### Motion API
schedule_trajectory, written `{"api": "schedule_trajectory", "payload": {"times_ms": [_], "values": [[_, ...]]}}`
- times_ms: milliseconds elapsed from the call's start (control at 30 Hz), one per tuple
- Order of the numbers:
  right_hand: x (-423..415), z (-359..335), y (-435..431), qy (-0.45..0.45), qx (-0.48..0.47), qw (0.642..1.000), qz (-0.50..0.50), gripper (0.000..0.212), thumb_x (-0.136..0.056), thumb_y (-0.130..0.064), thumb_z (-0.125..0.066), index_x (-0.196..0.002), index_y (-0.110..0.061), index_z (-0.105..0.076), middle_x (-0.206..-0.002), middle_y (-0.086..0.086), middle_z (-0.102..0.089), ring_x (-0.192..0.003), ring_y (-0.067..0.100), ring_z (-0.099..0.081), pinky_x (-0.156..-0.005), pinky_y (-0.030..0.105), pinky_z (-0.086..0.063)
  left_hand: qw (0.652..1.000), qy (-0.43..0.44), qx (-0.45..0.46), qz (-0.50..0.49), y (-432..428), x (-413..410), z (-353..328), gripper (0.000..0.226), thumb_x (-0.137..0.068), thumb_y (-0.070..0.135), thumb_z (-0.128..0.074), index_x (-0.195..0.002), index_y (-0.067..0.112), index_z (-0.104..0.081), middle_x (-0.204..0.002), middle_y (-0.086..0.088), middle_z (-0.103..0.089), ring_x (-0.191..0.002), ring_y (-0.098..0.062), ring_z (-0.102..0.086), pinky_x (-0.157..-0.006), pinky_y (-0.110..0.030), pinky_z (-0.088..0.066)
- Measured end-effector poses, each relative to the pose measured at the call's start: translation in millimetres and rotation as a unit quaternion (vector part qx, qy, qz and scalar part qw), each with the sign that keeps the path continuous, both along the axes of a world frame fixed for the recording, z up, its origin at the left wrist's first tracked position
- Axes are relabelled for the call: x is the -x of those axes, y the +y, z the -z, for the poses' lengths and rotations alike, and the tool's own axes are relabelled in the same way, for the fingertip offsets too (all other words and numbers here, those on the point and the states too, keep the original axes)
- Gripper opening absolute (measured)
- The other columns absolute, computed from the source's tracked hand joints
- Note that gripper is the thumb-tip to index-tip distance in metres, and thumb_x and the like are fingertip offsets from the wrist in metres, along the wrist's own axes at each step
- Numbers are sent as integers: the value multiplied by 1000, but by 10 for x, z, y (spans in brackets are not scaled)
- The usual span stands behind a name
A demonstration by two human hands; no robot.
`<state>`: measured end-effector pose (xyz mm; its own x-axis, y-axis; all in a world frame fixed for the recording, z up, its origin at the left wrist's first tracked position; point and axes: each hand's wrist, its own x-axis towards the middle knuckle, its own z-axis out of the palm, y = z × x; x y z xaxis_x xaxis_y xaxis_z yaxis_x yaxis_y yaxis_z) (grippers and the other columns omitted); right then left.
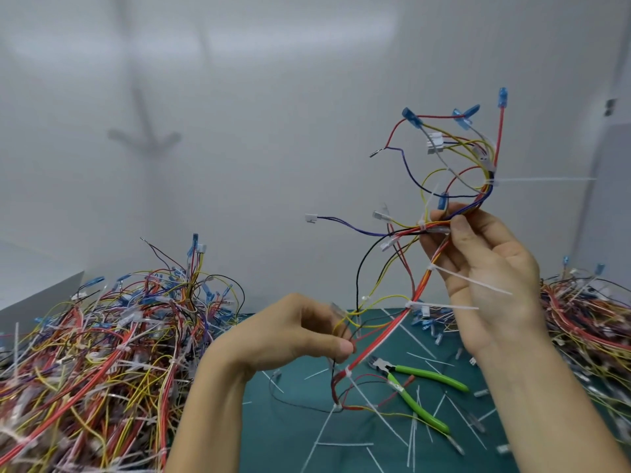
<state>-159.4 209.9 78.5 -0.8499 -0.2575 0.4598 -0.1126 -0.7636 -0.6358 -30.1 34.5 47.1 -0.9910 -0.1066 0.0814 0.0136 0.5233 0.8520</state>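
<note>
A wire harness [418,295] of red, yellow, blue and black wires with blue terminals and white cable ties hangs in the air above a green mat [293,428]. My right hand [485,274] is raised, and its thumb and fingers pinch the bundle near a white tie. My left hand [297,332] sits lower, with fingers curled round the harness's yellow and black wires. The harness's lower end trails onto the mat.
Green-handled cutters [415,387] lie on the mat among several cut white tie ends. A big heap of finished harnesses [102,339] fills the left side. Another heap [590,319] lies at the right. A white wall stands behind.
</note>
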Motion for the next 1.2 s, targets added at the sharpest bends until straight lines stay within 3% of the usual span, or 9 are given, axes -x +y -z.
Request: {"api": "schedule_trajectory", "payload": {"times_ms": [67,200,300,433,533,600,733,933,1200], "values": [[7,-2,2,0,2,1000,1,17,-98,-3,-52,-99,-10,-67,-87,4,-75,-84,17,-74,-74,25,-59,1000,0,3,-13,-15,-19,-1,13,-90,19,-71,-92,6,-71,-90,-6,-73,-85,-12,-63,-91,-40,-49],[6,4,-3,-5,8,1000,5,16,-98,-3,-52,-101,-9,-67,-88,5,-74,-84,17,-74,-75,26,-59,999,-36,-7,32,-4,-78,-20,35,-79,18,-80,-103,-1,-64,-100,-5,-75,-94,-14,-69,-86,-22,-52],[-3,13,-13,-4,4,1000,2,16,-98,-3,-52,-101,-9,-67,-88,4,-75,-85,17,-74,-75,26,-59,996,-58,67,19,18,-75,-33,42,-73,10,-86,-100,-4,-57,-103,-10,-74,-97,-19,-70,-81,-15,-51],[-12,13,-17,-1,0,1000,2,16,-98,-4,-53,-102,-9,-67,-88,4,-75,-86,17,-74,-76,27,-59,994,-59,87,-24,30,2,1,30,-77,11,-82,-97,2,-61,-93,-17,-72,-80,-17,-66,-77,-35,-52],[-2,-1,-9,-6,7,1000,4,15,-98,-3,-53,-101,-9,-66,-86,4,-75,-82,16,-73,-76,27,-59,991,-45,110,-61,-29,30,42,15,-86,23,-75,-93,10,-71,-83,-4,-71,-75,-9,-58,-78,-32,-47],[1,-9,-6,-11,12,1000,3,15,-98,-3,-52,-100,-8,-66,-85,4,-74,-82,16,-73,-75,27,-59,988,-38,113,-102,-78,41,84,21,-89,33,-70,-94,13,-71,-86,-2,-72,-77,-8,-59,-83,-33,-49],[-14,-7,-15,-14,10,1000,7,16,-99,-3,-52,-99,-11,-67,-85,2,-75,-83,15,-73,-77,27,-60,987,-14,31,-158,-132,50,142,19,-94,30,-64,-93,11,-65,-98,-12,-74,-92,-24,-71,-91,-43,-54],[-34,2,-23,-15,6,1000,6,15,-98,-4,-54,-100,-11,-67,-85,2,-76,-82,15,-73,-76,27,-60,966,72,-47,-242,-172,70,117,12,-95,12,-62,-84,10,-66,-87,-18,-74,-75,-28,-75,-65,-30,-61],[-65,42,-100,-15,-7,1000,-14,17,-98,-3,-53,-98,-11,-68,-87,3,-77,-81,15,-73,-73,26,-59,919,222,-161,-283,-130,57,10,13,-97,8,-59,-89,10,-69,-78,-11,-71,-63,-15,-70,-60,-23,-58]]}}
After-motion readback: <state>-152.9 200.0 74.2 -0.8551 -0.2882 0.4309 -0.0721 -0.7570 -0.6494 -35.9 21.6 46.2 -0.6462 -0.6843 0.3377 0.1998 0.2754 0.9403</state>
